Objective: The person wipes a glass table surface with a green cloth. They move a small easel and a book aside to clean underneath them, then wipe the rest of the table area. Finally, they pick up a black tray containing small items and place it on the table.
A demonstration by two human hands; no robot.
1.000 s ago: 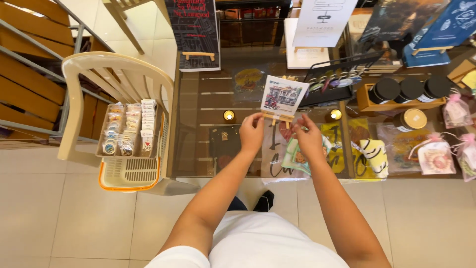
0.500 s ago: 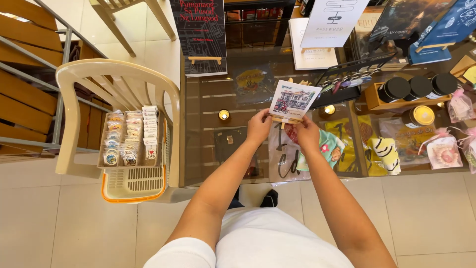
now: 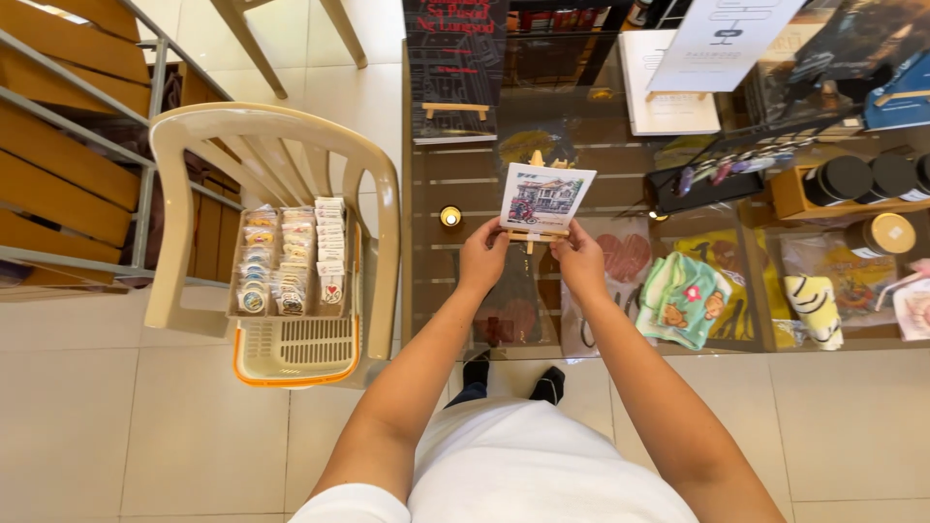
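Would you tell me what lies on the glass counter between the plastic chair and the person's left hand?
In the head view, a small round gold-lidded tin sits on the glass counter between the plastic chair and the left hand.

A beige plastic chair (image 3: 281, 145) held a basket (image 3: 295, 353) of what looked like stickers. Black jars (image 3: 877, 176) and a green towel (image 3: 683, 300) lay on the glass counter (image 3: 455, 174).

The floor (image 3: 145, 436) is of pale square tiles with thin grey joints. A cream plastic armchair (image 3: 276, 145) stands on it, just beside a glass-topped display table (image 3: 436, 281). At the left, brown wooden steps (image 3: 58, 165) rise behind a grey metal railing (image 3: 145, 184).
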